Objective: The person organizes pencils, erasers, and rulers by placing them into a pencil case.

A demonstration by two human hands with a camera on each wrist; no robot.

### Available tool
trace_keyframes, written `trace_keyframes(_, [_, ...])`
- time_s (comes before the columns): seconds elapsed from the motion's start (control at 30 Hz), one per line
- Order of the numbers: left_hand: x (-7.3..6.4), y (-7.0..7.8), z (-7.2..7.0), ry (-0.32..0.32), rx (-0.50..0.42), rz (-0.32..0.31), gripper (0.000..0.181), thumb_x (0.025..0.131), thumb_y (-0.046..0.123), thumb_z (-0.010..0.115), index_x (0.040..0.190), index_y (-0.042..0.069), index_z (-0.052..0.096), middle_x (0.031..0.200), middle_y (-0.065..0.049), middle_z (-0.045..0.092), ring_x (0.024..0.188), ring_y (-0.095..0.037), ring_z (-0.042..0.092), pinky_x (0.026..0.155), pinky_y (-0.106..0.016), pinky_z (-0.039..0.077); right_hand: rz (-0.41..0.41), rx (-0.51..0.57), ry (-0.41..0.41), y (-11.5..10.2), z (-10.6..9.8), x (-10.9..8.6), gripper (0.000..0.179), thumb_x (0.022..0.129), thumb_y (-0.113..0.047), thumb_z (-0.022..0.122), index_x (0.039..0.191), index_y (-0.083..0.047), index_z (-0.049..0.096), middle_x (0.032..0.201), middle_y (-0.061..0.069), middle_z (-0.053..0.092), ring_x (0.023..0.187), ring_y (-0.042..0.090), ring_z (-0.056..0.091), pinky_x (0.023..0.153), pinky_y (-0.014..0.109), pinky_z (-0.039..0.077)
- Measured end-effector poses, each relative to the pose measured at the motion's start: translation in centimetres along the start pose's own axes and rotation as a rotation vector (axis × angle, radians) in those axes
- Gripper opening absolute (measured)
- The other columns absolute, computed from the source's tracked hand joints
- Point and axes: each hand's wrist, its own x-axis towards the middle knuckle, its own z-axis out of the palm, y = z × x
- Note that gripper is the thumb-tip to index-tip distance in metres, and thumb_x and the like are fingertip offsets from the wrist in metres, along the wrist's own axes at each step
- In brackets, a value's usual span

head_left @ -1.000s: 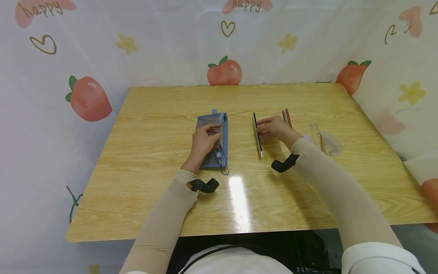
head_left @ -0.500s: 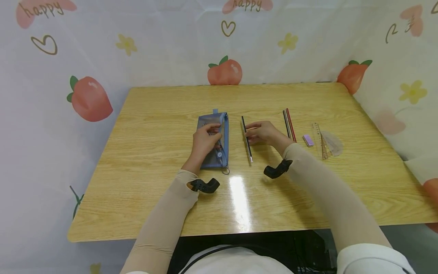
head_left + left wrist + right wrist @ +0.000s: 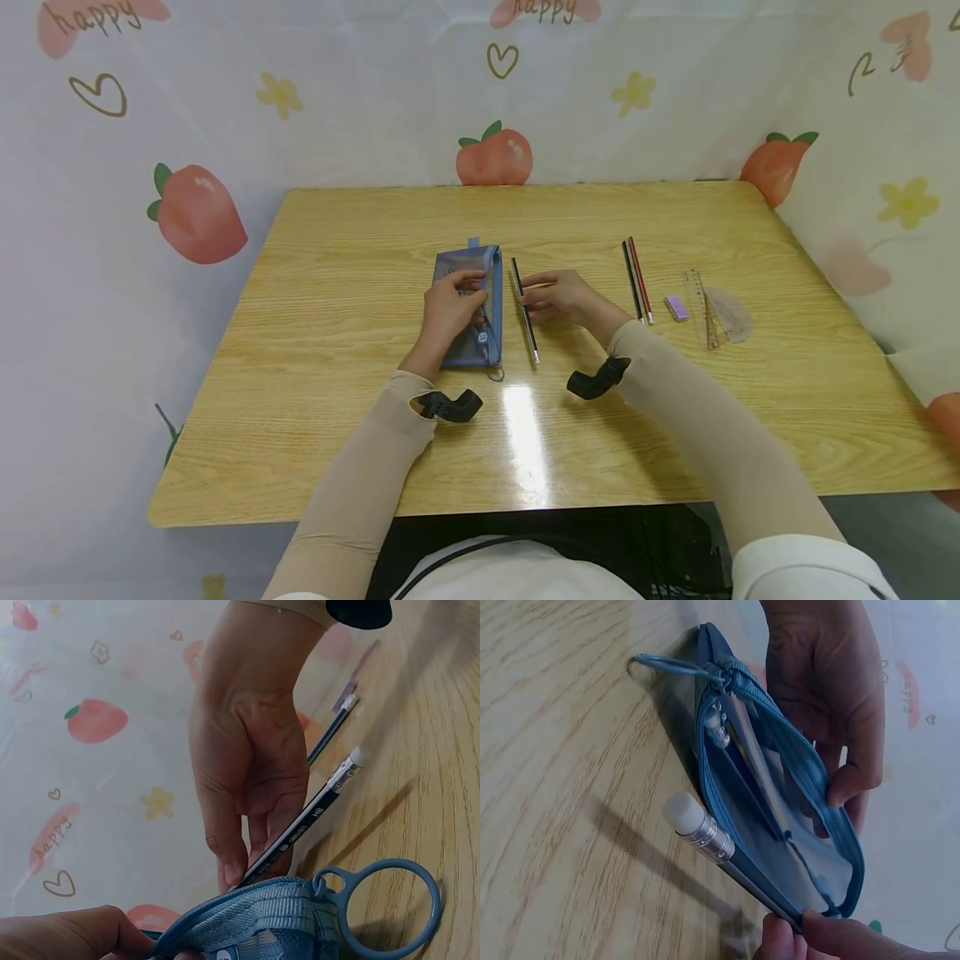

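A blue mesh pencil case (image 3: 463, 357) lies on the table with its zip side facing right. My left hand (image 3: 447, 308) holds it, thumb and fingers pinching one side of the opening (image 3: 821, 795), which gapes apart. Inside, another pencil (image 3: 742, 776) with an eraser end shows. Between the thumb and fingers of my right hand (image 3: 566, 300) is a dark pencil (image 3: 529, 329) with a white eraser tip, lettered along its side in the left wrist view. It sits just right of the case, eraser end toward me, overlapping the case's rim in the right wrist view.
To the right lie a dark pencil (image 3: 632, 279) and a red pencil (image 3: 640, 279) side by side. Beyond them are a purple eraser (image 3: 677, 308), a clear ruler (image 3: 710, 323) and a clear protractor (image 3: 731, 317). A ring (image 3: 435, 900) hangs from the case's near end.
My right hand has carried the pencil leftward and slightly nearer to me, up beside the case, uncovering the eraser and the other pencils. My left hand keeps its hold on the case.
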Motion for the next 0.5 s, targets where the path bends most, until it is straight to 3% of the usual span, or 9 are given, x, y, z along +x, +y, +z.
trace_keyframes(0.27, [0.2,-0.2,0.1,-0.003,-0.007,-0.006,0.037,0.088,0.006,0.065,0.125,0.009,0.067,0.111,-0.011,0.068,0.075,-0.019,0.069,0.058,-0.028,0.063,0.005,0.010,-0.033,0.0,1.2,0.0,0.049,0.093,0.001,0.061,0.141,0.001,0.050,0.112,0.016,0.064,0.076,0.011,0.068,0.077,0.030,0.064])
trace_keyframes(0.5, [0.2,-0.2,0.3,-0.003,-0.015,0.000,0.036,0.087,0.005,0.066,0.123,0.008,0.068,0.110,-0.012,0.068,0.071,-0.016,0.066,0.057,-0.028,0.063,0.011,-0.002,-0.044,-0.2,1.9,0.0,0.049,0.094,0.000,0.061,0.141,-0.001,0.051,0.129,0.023,0.060,0.078,0.012,0.069,0.075,0.029,0.064])
